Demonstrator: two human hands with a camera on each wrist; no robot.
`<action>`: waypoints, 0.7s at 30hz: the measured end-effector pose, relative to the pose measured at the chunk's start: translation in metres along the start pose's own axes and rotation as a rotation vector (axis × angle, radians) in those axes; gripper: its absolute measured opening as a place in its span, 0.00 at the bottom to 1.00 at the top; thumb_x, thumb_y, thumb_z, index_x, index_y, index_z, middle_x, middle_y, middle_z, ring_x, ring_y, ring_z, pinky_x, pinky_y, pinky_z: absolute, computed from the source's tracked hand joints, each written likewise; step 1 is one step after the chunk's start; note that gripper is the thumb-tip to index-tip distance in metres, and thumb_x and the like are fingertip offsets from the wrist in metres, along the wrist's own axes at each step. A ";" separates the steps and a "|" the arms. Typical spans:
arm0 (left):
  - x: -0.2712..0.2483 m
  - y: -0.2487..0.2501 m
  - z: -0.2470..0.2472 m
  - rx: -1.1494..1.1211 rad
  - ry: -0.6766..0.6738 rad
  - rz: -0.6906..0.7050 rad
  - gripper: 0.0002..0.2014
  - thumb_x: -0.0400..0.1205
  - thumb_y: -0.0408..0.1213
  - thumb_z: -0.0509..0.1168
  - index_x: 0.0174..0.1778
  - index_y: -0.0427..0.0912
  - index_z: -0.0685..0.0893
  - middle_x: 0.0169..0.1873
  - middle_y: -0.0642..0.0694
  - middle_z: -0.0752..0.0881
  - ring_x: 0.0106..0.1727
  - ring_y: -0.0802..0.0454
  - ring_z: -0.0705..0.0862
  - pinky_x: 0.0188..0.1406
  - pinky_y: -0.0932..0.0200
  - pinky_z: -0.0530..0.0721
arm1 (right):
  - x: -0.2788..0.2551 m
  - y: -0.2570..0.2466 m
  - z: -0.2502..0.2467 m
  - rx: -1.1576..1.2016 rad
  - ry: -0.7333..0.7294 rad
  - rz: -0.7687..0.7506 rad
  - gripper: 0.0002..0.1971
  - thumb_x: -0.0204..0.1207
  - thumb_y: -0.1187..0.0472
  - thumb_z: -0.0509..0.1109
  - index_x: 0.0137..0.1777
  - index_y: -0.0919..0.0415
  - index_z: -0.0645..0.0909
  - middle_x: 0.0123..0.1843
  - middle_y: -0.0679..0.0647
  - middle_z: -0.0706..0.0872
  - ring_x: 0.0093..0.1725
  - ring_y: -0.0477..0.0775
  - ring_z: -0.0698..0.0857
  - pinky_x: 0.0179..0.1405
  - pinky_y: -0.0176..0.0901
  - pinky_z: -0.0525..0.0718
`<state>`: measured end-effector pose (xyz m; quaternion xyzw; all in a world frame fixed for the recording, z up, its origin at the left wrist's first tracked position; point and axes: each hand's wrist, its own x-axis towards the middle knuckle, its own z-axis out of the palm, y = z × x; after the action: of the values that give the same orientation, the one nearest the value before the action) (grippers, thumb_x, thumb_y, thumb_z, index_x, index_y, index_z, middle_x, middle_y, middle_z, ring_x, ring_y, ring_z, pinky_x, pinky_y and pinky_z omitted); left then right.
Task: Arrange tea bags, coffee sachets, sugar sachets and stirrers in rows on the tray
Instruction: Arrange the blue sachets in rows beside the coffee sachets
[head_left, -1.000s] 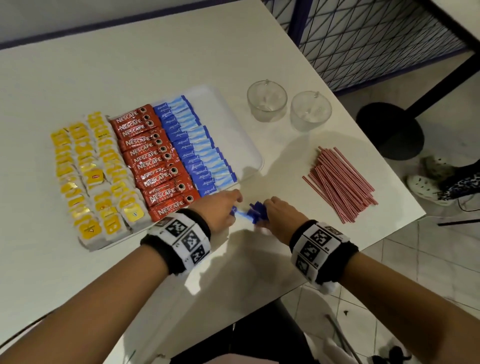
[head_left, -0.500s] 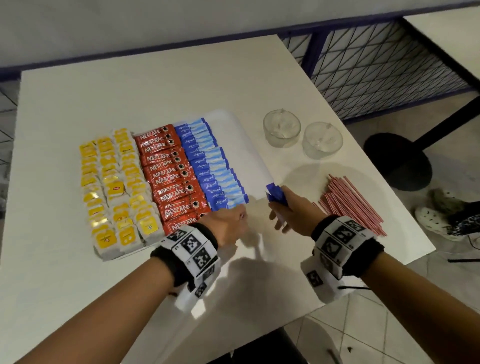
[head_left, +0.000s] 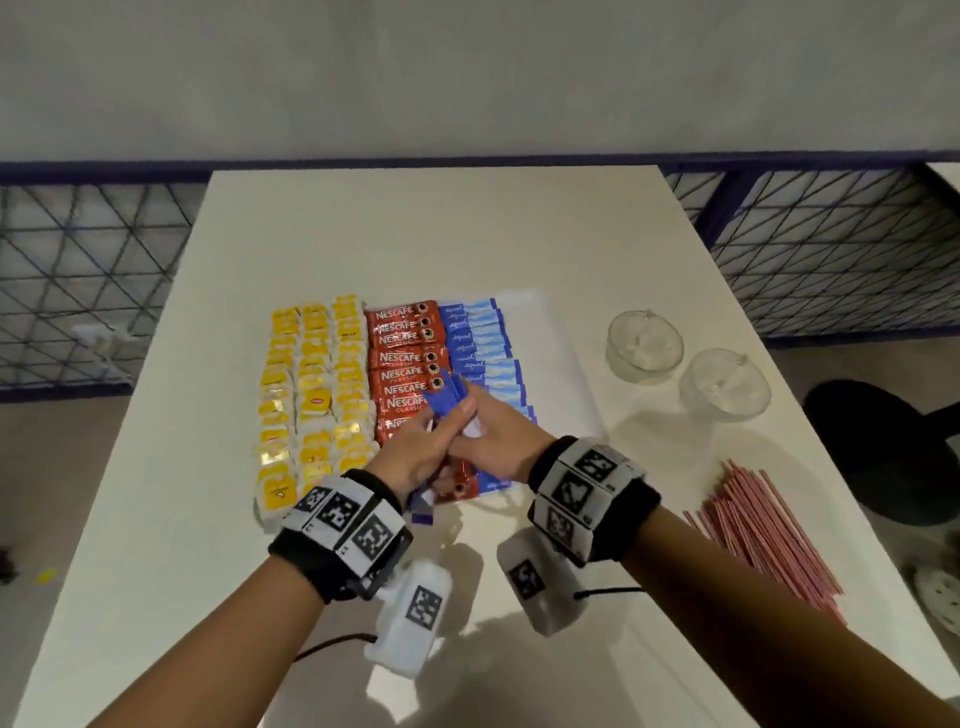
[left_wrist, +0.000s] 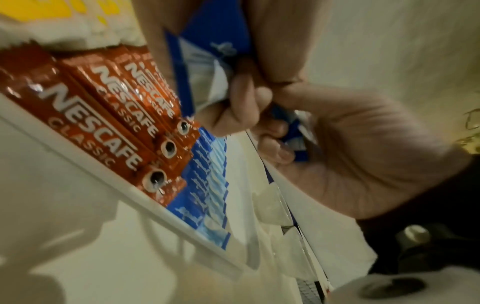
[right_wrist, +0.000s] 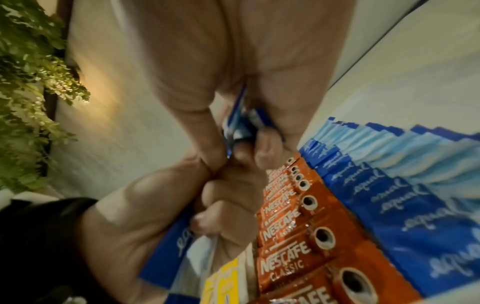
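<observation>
On the white tray (head_left: 543, 353) lie yellow tea bags (head_left: 311, 395), a row of red coffee sachets (head_left: 405, 358) and a row of blue sugar sachets (head_left: 483, 343). Above the tray's near end my left hand (head_left: 441, 428) and right hand (head_left: 475, 423) meet. Together they grip a small bundle of blue sugar sachets (head_left: 448, 397), which fans out over the coffee row. The wrist views show curled fingers around the bundle (left_wrist: 215, 37) (right_wrist: 237, 121). The red stirrers (head_left: 763, 535) lie in a heap on the table at the right, off the tray.
Two glass bowls (head_left: 644, 345) (head_left: 724, 384) stand on the white table (head_left: 441, 234) to the right of the tray. A bare strip of tray runs along its right side. Blue mesh railings flank the table; a black table base (head_left: 883, 441) sits on the floor at right.
The hands have lifted blue sugar sachets from the table in front of the tray and brought them together over the tray's near end. My head has tilted up.
</observation>
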<state>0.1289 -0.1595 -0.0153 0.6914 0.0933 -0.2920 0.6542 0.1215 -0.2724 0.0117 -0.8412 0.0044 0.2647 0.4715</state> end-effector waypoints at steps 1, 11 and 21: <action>0.000 0.000 -0.006 -0.005 0.041 0.021 0.11 0.80 0.51 0.63 0.46 0.47 0.79 0.24 0.43 0.79 0.23 0.49 0.75 0.25 0.63 0.74 | 0.004 -0.002 -0.001 -0.028 -0.037 0.014 0.37 0.78 0.60 0.66 0.82 0.60 0.50 0.79 0.55 0.67 0.76 0.54 0.68 0.73 0.41 0.67; 0.003 0.008 -0.027 0.048 0.184 0.053 0.10 0.83 0.51 0.59 0.45 0.50 0.80 0.33 0.43 0.84 0.27 0.50 0.79 0.26 0.63 0.77 | 0.008 0.001 -0.017 0.295 -0.150 0.098 0.22 0.81 0.67 0.62 0.73 0.71 0.66 0.47 0.61 0.82 0.28 0.47 0.85 0.32 0.38 0.86; 0.008 0.018 -0.031 -0.050 0.214 0.071 0.09 0.84 0.48 0.58 0.41 0.51 0.76 0.19 0.49 0.73 0.18 0.55 0.67 0.21 0.62 0.68 | 0.047 0.003 -0.079 0.295 0.082 0.020 0.04 0.76 0.70 0.68 0.49 0.66 0.78 0.32 0.58 0.83 0.20 0.42 0.80 0.22 0.32 0.80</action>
<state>0.1529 -0.1342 -0.0050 0.7050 0.1454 -0.1909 0.6674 0.1962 -0.3250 0.0212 -0.7730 0.0707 0.2313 0.5865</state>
